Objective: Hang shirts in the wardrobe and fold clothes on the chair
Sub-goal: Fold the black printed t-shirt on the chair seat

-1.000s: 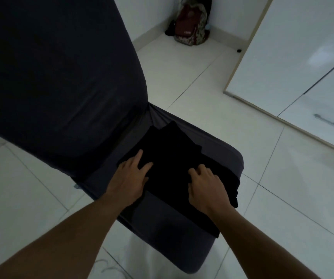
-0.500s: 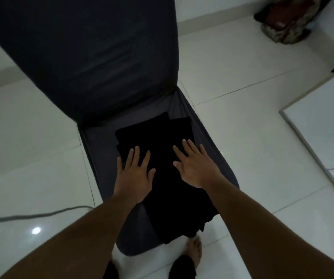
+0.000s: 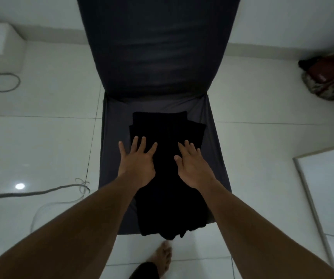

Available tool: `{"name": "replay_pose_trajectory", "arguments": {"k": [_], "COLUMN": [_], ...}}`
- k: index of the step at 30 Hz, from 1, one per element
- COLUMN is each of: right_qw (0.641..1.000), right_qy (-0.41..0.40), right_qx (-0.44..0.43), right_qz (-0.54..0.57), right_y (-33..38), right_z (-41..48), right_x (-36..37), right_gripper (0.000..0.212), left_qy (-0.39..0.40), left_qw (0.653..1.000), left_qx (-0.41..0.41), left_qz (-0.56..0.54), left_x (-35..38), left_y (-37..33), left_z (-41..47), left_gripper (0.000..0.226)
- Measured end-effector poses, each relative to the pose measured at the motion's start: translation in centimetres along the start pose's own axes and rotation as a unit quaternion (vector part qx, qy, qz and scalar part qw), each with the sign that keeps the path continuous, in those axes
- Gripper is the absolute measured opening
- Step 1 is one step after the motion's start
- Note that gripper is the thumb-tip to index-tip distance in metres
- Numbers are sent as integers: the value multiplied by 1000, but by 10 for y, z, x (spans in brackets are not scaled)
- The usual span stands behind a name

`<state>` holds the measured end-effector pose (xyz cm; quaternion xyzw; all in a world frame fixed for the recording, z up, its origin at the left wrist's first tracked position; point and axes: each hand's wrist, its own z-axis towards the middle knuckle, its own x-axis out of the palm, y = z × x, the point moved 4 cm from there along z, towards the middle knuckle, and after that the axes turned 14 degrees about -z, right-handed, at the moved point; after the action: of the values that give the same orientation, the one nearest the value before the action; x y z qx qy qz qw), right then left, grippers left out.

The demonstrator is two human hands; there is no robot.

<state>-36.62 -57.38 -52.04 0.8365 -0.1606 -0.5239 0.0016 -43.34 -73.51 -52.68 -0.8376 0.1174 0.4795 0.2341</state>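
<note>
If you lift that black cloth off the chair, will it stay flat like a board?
Probably not. The folded black cloth already droops over the front edge of the dark grey covered chair, so it looks floppy. Lifted by one end, its layers would likely unfold. It seems light: both flat hands only rest on it.

A glossy white tiled floor (image 3: 47, 141) is seen from above. A white box-like unit (image 3: 0, 48) is set at the upper left, with a grey cable (image 3: 5, 85) looped just beside it. A second grey cord (image 3: 31, 193) is laid across the tiles at the left. A red and patterned bag (image 3: 329, 77) is placed against the wall at the right.
</note>
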Motion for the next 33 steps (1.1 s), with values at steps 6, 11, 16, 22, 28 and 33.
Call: {"name": "replay_pose_trajectory", "arguments": {"k": [6, 11, 16, 22, 28, 33], "right_qw": [989, 994, 995, 993, 983, 966], "right_qy": [-107, -50, -39, -120, -156, -258], "right_qx": [73, 96, 54, -6, -86, 3], "right_qz": [77, -15, -77, 10, -51, 23], "right_y": [5, 1, -4, -2, -3, -17], "right_z": [16, 24, 22, -24, -92, -156], "right_x": [-11, 11, 13, 19, 57, 93], "right_gripper": [55, 62, 63, 58, 53, 48], "left_qy": [19, 3, 14, -187, -246, -273], "left_qw": [1000, 999, 999, 977, 960, 859], "left_qx": [-11, -20, -38, -68, -51, -180], "left_qz": [-12, -36, -1, -81, -127, -393], "left_x": [8, 18, 17, 25, 88, 141], "left_y": [11, 12, 15, -11, -25, -26], "left_z": [-4, -1, -1, -55, -146, -188], "left_gripper": [63, 61, 61, 45, 41, 47]}}
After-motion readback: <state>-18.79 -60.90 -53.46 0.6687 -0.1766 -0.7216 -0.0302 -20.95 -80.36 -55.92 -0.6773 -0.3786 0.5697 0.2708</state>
